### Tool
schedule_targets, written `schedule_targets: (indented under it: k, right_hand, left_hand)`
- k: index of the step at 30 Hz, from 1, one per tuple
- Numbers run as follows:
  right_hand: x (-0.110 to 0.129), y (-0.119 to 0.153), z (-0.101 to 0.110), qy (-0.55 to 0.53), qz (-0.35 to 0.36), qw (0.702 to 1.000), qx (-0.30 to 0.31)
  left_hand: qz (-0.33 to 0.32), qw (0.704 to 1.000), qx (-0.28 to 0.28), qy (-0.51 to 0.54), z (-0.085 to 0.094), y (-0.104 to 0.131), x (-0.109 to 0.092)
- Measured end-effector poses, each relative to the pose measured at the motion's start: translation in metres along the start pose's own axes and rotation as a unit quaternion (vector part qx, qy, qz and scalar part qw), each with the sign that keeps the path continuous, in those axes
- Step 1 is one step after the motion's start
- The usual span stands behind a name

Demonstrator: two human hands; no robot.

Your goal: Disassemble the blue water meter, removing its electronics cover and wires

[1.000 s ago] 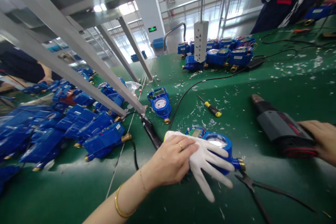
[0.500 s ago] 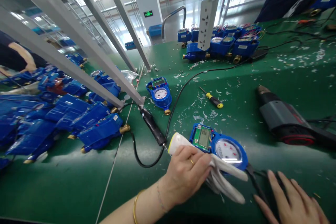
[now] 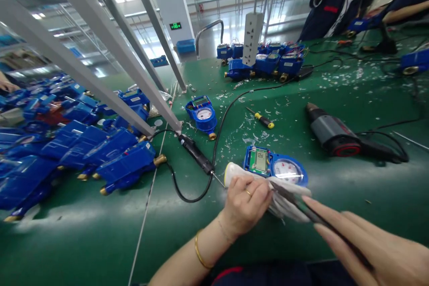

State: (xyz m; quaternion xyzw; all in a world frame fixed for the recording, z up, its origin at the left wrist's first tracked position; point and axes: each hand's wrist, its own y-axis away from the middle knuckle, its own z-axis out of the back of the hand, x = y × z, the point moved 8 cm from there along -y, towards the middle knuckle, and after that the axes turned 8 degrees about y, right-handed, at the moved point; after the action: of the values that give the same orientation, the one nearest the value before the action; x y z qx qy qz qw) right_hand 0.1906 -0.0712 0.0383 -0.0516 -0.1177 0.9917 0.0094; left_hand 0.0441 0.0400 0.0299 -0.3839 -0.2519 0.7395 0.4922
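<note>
My left hand is closed on a white glove with a yellow-edged cuff, in front of a blue meter whose display board is exposed. From the right, my right hand holds a dark, slim tool, blurred by motion. The tool's tip lies at the glove, beside my left fingers. A second open blue meter stands farther back. Between it and my left hand lies a black electric screwdriver; a yellow-and-black screwdriver rests behind the nearer meter.
A heat gun lies at right on the green table. Many blue meters crowd the left, with more at the back. Metal posts and a hanging power strip stand in view. People sit at back right.
My right hand has lifted the dark tool from the table and brought its tip to the glove. My left hand keeps hold of the glove. The view has shifted.
</note>
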Motion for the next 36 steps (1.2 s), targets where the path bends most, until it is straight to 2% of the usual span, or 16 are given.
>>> schedule_targets:
  k: [2, 4, 8, 11, 13, 14, 16, 17, 18, 20, 21, 22, 26, 28, 31, 36]
  right_hand:
    - [0.022, -0.009, 0.008, 0.055, 0.027, 0.998, -0.023]
    - [0.032, -0.019, 0.016, 0.111, 0.033, 0.992, -0.043]
    - [0.046, -0.039, 0.034, 0.166, 0.053, 0.983, -0.053]
    - [0.055, -0.053, 0.037, 0.157, 0.069, 0.985, 0.007]
    - [0.060, -0.060, 0.032, 0.143, 0.075, 0.984, 0.078]
    - [0.063, -0.063, 0.030, 0.139, 0.079, 0.981, 0.111]
    - [0.070, -0.064, 0.027, 0.143, 0.084, 0.975, 0.144]
    - [0.072, -0.065, 0.028, 0.151, 0.080, 0.975, 0.142]
    - [0.074, -0.065, 0.031, 0.161, 0.074, 0.976, 0.128]
    - [0.075, -0.067, 0.036, 0.179, 0.059, 0.977, 0.097]
    - [0.074, -0.068, 0.037, 0.184, 0.051, 0.977, 0.098]
    - [0.071, -0.071, 0.035, 0.184, 0.041, 0.975, 0.117]
    - [0.049, -0.082, 0.017, 0.159, -0.008, 0.947, 0.281]
    - [0.046, -0.088, 0.014, 0.145, -0.009, 0.938, 0.313]
    - [0.049, -0.090, 0.016, 0.166, -0.019, 0.941, 0.293]
    - [0.054, -0.073, 0.016, 0.246, -0.046, 0.953, 0.167]
  left_hand:
    - [0.012, 1.000, -0.023, 0.015, 0.003, 0.003, 0.004]
    - [0.020, 0.999, -0.029, 0.019, 0.003, 0.006, 0.008]
    - [0.002, 1.000, 0.005, 0.017, 0.000, 0.009, 0.003]
    - [-0.018, 0.997, 0.041, 0.068, 0.006, 0.004, 0.003]
    - [0.031, 0.989, 0.053, 0.135, 0.014, -0.005, 0.023]
    - [0.079, 0.980, 0.057, 0.171, 0.017, -0.011, 0.040]
    - [0.164, 0.950, 0.102, 0.247, 0.012, -0.018, 0.074]
    - [0.183, 0.925, 0.151, 0.296, 0.003, -0.020, 0.086]
    - [0.198, 0.891, 0.211, 0.351, -0.008, -0.018, 0.093]
    - [0.234, 0.828, 0.276, 0.428, -0.028, -0.012, 0.102]
    - [0.251, 0.812, 0.285, 0.443, -0.036, -0.009, 0.104]
    - [0.267, 0.808, 0.280, 0.445, -0.041, -0.006, 0.105]
    - [0.302, 0.839, 0.219, 0.396, -0.049, -0.001, 0.097]
    - [0.309, 0.850, 0.206, 0.373, -0.050, 0.000, 0.091]
    - [0.309, 0.868, 0.190, 0.339, -0.049, -0.002, 0.085]
    - [0.277, 0.904, 0.150, 0.291, -0.044, -0.010, 0.084]
